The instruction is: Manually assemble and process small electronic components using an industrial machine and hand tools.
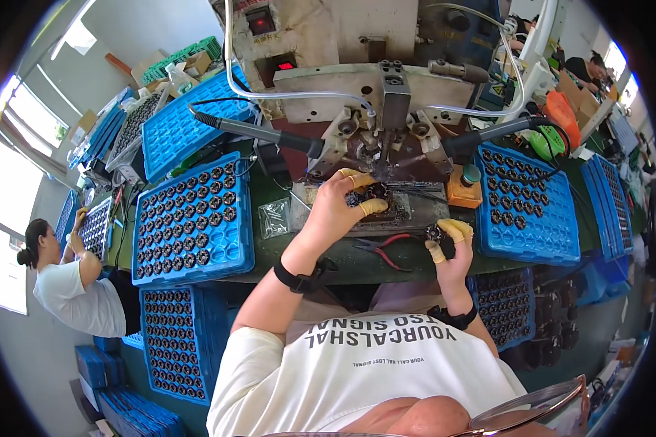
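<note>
My left hand [333, 211], with yellow finger cots on its fingertips, grips a dark round motor stator [376, 192] between thumb and fingers. That stator sits just below the head of a metal bench machine [395, 98], at its work block. My right hand [455, 251], also in yellow finger cots, pinches another dark round stator [434, 234] above the table edge, right of the machine base. Between the hands lie red-handled pliers [383, 250]. The fine details of both stators are too small to tell.
Blue trays of stators stand at left [197, 218] and right [528, 207], with more below the table edge. An orange jar [464, 186] and a small plastic bag [275, 218] flank the machine base. Two black-handled tools [259, 131] point inward. A co-worker [87, 284] handles a tray at far left.
</note>
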